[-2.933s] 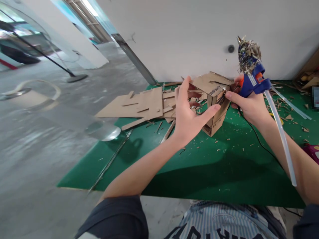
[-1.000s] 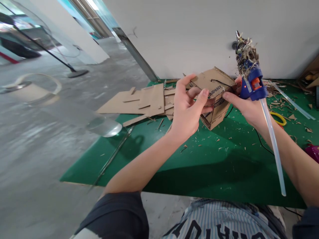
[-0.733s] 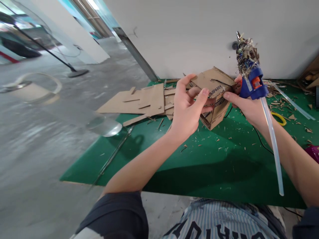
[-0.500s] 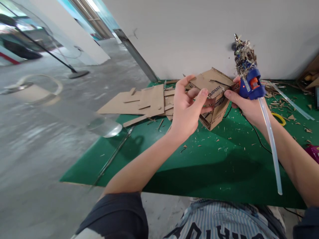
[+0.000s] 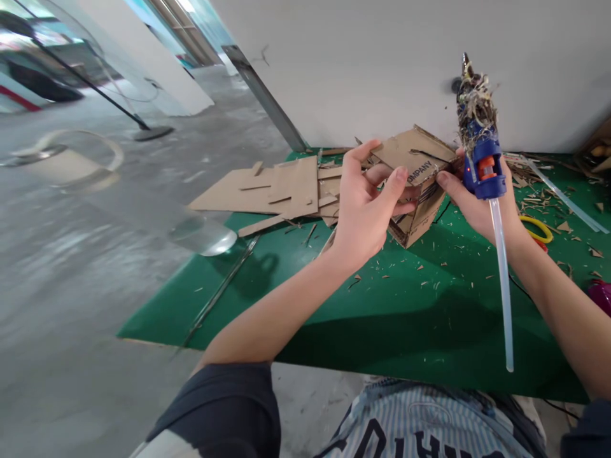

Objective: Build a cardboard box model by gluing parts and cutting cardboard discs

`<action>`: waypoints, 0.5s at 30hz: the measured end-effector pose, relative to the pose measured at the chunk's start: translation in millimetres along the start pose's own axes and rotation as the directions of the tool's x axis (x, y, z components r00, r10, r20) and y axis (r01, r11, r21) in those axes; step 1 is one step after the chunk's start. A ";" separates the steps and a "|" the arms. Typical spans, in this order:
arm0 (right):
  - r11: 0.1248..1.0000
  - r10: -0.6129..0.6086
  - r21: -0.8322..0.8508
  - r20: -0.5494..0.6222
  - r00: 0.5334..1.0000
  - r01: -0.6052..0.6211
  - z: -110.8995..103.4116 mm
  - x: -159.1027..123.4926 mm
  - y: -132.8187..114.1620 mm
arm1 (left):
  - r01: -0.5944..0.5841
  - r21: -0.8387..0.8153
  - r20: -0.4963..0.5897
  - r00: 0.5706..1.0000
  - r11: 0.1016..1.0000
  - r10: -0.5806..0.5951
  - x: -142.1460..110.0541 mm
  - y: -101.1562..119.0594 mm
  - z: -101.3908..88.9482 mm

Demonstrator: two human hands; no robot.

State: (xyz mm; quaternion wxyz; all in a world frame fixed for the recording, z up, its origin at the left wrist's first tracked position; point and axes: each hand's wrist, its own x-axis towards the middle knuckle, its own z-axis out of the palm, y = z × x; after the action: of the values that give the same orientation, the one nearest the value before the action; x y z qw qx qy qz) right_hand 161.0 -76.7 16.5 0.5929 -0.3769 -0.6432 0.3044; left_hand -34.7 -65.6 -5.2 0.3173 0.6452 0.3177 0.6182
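Observation:
Both hands hold a small folded cardboard box point(image 5: 422, 213) with dark printed letters on its top flap, up above the green table. My left hand point(image 5: 367, 200) grips its left side, thumb on the near face and fingers around and partly inside it. My right hand point(image 5: 484, 203) pinches the box's right corner with thumb and fingers. The same hand also carries a blue hot glue gun point(image 5: 489, 162), nozzle pointing up and caked with stringy debris. A long clear glue stick point(image 5: 501, 280) hangs from the gun's back end. Some right fingers are hidden behind the gun.
Flat cardboard pieces point(image 5: 293, 184) lie on the green table point(image 5: 191, 305) at left, near a clear plastic cup point(image 5: 210, 238). Scissors with a yellow handle point(image 5: 537, 229), cardboard scraps and spare glue sticks point(image 5: 568, 194) lie at right. A white wall point(image 5: 382, 63) stands behind.
The view has shifted slightly. The glue gun has turned a little in my right hand, its glue stick swinging left. Both hands keep their hold on the box.

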 end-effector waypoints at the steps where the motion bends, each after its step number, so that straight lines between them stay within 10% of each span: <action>1: 1.000 -0.014 -0.018 0.001 1.000 0.014 0.0 -0.2 2.1 | 0.007 -0.003 -0.014 1.000 1.000 -0.007 -0.7 1.8 0.9; 15: 0.995 -0.002 -0.100 0.089 0.996 0.011 -13.8 8.2 5.8 | 0.180 -0.119 -0.093 0.977 0.977 -0.191 8.6 9.2 1.1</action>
State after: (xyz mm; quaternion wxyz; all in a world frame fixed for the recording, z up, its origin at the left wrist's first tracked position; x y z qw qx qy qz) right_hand 175.3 -67.4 17.6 0.5450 -0.3902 -0.6848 0.2860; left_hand -33.1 -64.2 7.3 0.3916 0.5612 0.3582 0.6351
